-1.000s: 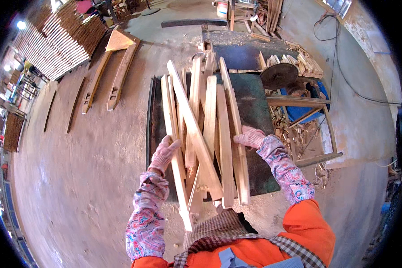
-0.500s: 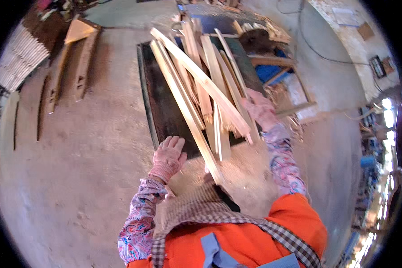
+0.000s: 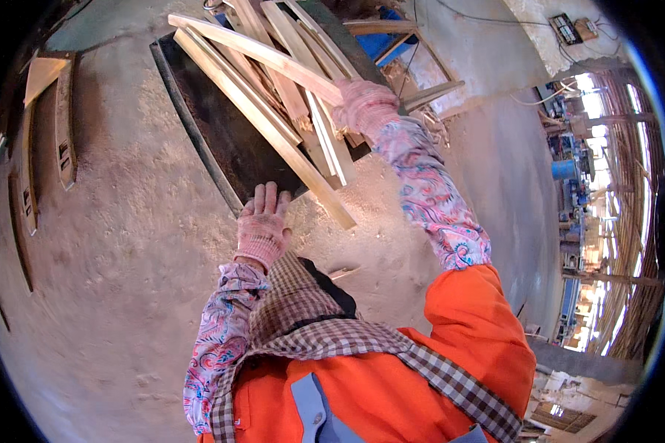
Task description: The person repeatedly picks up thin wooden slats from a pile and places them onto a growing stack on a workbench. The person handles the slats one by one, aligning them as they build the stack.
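Several pale wooden strips [image 3: 273, 136] lie in a loose, crossing pile on a dark flat tabletop [image 3: 199, 125]. My right hand [image 3: 367, 109], in a pink knit glove, is closed around the near end of a long wooden strip [image 3: 258, 53] that crosses diagonally over the top of the pile. The glove hides that end of the strip. My left hand [image 3: 263, 225], gloved alike, rests on the near left corner of the tabletop with its fingers stretched out and nothing held. Beside it, another strip [image 3: 321, 193] juts past the near edge.
Two wooden frame pieces [image 3: 65, 125] lie on the floor to the left. Beyond the table's right side stand a wooden frame [image 3: 428, 92] and something blue. A cable runs along the floor at the upper right, and shelving with tools lines the right side.
My right hand has moved from the pile's right side onto the near end of the top strip. My left hand stays at the table corner. The whole view has shifted.
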`<action>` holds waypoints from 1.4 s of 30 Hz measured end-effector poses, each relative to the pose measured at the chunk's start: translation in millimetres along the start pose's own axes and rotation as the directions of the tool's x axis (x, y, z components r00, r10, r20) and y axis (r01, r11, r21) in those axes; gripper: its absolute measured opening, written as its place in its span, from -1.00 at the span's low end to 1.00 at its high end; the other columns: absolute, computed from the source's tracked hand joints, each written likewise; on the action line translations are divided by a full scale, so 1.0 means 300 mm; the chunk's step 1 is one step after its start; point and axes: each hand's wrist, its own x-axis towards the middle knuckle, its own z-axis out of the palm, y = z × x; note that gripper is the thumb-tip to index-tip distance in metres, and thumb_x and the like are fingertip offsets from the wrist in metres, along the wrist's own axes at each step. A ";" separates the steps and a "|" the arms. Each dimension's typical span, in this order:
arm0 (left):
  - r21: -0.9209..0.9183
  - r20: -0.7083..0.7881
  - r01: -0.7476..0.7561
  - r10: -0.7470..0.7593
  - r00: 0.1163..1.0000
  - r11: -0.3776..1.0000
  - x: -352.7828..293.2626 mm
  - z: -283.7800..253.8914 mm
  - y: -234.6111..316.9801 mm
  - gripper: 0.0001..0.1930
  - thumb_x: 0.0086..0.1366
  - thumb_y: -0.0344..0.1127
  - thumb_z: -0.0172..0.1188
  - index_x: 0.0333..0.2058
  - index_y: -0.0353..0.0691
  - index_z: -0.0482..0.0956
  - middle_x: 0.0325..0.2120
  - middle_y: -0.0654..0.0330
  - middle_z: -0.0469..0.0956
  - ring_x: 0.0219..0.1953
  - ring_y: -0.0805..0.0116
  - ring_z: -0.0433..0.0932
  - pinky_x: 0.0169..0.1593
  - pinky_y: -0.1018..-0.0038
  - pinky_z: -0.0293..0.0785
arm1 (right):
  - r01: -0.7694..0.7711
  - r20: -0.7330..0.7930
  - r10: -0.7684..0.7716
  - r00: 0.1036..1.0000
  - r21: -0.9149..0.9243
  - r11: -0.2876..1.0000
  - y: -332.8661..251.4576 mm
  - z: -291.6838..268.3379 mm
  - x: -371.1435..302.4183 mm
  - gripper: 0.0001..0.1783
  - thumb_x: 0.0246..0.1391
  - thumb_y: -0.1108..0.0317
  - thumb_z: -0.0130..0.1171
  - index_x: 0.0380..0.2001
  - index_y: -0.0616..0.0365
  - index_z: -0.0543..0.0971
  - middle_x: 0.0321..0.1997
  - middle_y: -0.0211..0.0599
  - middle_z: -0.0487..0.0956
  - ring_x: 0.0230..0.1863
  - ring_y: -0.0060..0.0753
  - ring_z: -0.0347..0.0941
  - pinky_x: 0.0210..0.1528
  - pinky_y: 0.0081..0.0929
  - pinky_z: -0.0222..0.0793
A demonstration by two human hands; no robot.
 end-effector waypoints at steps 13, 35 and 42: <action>-0.650 0.308 0.277 -0.088 0.947 0.707 0.140 -0.168 -0.093 -0.16 0.32 0.14 0.21 0.41 -0.23 0.18 0.37 -0.12 0.27 0.34 -0.06 0.38 0.29 0.12 0.40 | -0.063 -0.211 0.168 0.963 0.429 0.901 -0.273 0.425 -0.629 -0.28 -0.09 0.13 0.45 0.20 -0.06 0.50 0.21 -0.13 0.48 0.15 0.05 0.48 0.14 -0.11 0.45; -0.813 0.568 0.450 0.333 0.752 0.370 0.251 -0.433 -0.827 -0.27 0.42 0.07 0.19 0.33 -0.39 0.32 0.29 -0.10 0.43 0.33 0.08 0.41 0.36 0.36 0.31 | -0.522 0.291 0.453 0.842 0.233 0.820 -0.476 0.347 -0.348 -0.24 0.07 -0.01 0.36 0.32 -0.06 0.42 0.39 -0.19 0.42 0.36 -0.05 0.37 0.36 -0.10 0.31; -0.864 0.414 0.211 0.408 0.814 0.457 0.327 -0.439 -0.909 -0.30 0.38 0.01 0.22 0.33 -0.35 0.34 0.22 -0.12 0.49 0.24 0.10 0.50 0.31 0.34 0.38 | -0.573 0.446 0.473 0.760 0.114 0.811 -0.589 0.224 -0.202 0.04 -0.06 -0.15 0.46 0.43 -0.05 0.27 0.46 -0.12 0.33 0.44 -0.10 0.27 0.42 -0.18 0.25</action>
